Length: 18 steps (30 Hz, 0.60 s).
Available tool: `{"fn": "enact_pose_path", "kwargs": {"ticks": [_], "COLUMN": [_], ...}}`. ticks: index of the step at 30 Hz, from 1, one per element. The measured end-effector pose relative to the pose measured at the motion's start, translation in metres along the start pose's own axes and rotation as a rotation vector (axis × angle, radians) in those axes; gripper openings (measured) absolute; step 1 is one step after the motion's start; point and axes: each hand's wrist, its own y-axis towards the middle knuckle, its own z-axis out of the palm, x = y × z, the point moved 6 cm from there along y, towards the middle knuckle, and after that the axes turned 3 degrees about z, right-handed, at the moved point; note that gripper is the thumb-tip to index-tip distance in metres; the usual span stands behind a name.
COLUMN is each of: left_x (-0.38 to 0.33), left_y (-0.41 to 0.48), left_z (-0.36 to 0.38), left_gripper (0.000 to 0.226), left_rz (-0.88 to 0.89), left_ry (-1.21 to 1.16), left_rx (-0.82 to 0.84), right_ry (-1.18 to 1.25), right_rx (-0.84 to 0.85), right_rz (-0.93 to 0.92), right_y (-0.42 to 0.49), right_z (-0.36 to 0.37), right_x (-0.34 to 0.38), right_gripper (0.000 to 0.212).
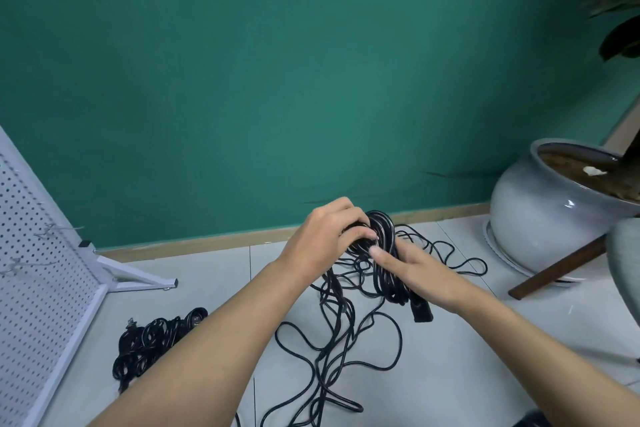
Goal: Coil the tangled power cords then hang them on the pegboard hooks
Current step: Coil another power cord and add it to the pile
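My left hand [325,236] grips the top of a partly wound black cord coil [382,255], fingers curled over its loops. From the right, my right hand [415,269] holds the same coil with the index finger stretched along the loops. A black plug [421,310] hangs from the coil below my right hand. Loose tangled black cord [332,350] trails from the coil across the floor. A second bundle of black cords [152,340] lies on the floor at the left. The white pegboard [31,270] leans at the far left with wire hooks [52,230] on it.
A large grey ceramic plant pot [540,215] stands at the right on a white saucer, with a dark wooden leg [557,269] slanting in front of it. The pegboard's white foot [138,276] juts onto the pale tiled floor. A green wall rises behind.
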Motion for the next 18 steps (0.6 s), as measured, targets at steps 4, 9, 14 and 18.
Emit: {"fn": "enact_pose_path", "kwargs": {"ticks": [4, 9, 14, 18], "left_x": [0.000, -0.007, -0.001, 0.015], "left_y": [-0.004, -0.006, 0.000, -0.005], "left_z": [0.006, 0.010, 0.010, 0.012], "left_gripper": [0.016, 0.022, 0.032, 0.034], "left_rz": [0.019, 0.073, 0.000, -0.202], "left_ry": [0.049, 0.085, -0.015, -0.101], "left_rx": [0.073, 0.078, 0.051, 0.010], "right_ry": [-0.162, -0.304, -0.330, -0.265], "right_rx": [0.078, 0.155, 0.186, 0.104], "right_rz": [0.037, 0.214, 0.137, 0.084], "right_y": [-0.001, 0.001, 0.000, -0.001], "right_z": [0.008, 0.010, 0.010, 0.003], "right_x": [-0.001, -0.018, -0.017, -0.015], "right_gripper": [0.018, 0.039, 0.023, 0.021]}}
